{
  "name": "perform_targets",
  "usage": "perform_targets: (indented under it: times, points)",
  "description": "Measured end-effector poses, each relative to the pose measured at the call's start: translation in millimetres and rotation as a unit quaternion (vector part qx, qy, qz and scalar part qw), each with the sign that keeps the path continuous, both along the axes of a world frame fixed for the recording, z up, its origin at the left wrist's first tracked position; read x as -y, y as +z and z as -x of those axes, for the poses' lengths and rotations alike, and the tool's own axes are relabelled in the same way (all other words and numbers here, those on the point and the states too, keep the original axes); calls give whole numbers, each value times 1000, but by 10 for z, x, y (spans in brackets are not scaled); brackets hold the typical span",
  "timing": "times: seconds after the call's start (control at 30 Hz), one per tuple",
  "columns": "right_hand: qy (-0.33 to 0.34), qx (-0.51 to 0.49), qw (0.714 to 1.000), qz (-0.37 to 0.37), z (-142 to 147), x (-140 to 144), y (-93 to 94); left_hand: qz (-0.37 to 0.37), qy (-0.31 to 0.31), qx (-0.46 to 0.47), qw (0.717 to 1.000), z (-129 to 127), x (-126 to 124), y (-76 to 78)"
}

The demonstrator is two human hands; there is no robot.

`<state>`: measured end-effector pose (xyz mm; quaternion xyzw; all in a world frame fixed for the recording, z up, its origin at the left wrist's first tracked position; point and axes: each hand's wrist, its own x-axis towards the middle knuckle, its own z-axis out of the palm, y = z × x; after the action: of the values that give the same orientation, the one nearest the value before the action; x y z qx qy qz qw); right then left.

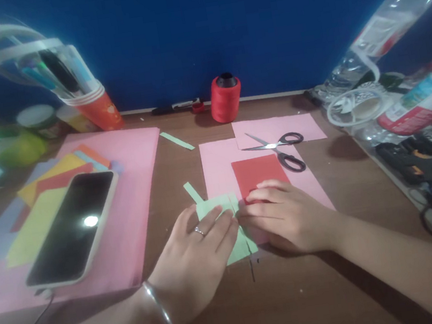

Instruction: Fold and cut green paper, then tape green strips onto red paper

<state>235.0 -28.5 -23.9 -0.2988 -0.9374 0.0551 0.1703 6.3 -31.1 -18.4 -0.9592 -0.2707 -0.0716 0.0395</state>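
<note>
Both hands are lying flat and open, gripping nothing: the left hand (196, 246), wearing a ring and a metal bangle, is pressing its fingers down on the pale green paper piece (232, 230), and the right hand (285, 216) is resting just beside it, fingertips touching the lower edge of the red paper rectangle (259, 173). That green piece is sitting near the middle of the brown wooden desk (286, 303), overlapping the lower left of the large pink paper sheet (217, 170). In my judgement it is very light, thin and limp, creasing readily and tearing at its slit edge, so it is best held flat under spread fingers or pinched at a free corner rather than slid. Ranging from largest to smallest elsewhere: a broad pink sheet on the left (140, 195) is carrying a stack of coloured paper (55, 172) and a black smartphone in a pale case (74, 229); a clear plastic bag on the right (383, 28) is sagging over bottles and tools that are too blurred to identify. As to containers, the orange paper cup (98, 109) is leaning and holding pens and markers wrapped in clear plastic; a lidded jar (37, 119) behind it is showing no readable contents. Black-handled scissors (281, 149) are lying open across the pink sheets, a red thread spool (225, 98) is standing upright against the blue wall, and a green paper strip (177, 140) is lying apart.
</note>
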Motion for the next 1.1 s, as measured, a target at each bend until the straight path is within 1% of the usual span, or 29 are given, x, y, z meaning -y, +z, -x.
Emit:
perform_targets:
  times: [0.23,0.6,0.97,1.1]
  points:
    - [-10,-11,1000,-15,7,-1,-4,-15,8,-25,1000,-50,65,24]
    - [-11,-10,999,-38,-5,12,-16,-23,5,-48,999,-47,92,44]
    - [-10,-12,999,-40,-16,16,-11,-16,1,-34,999,-30,88,10]
    - [-6,-11,1000,-27,-30,13,-12,10,9,-15,1000,-13,58,-6]
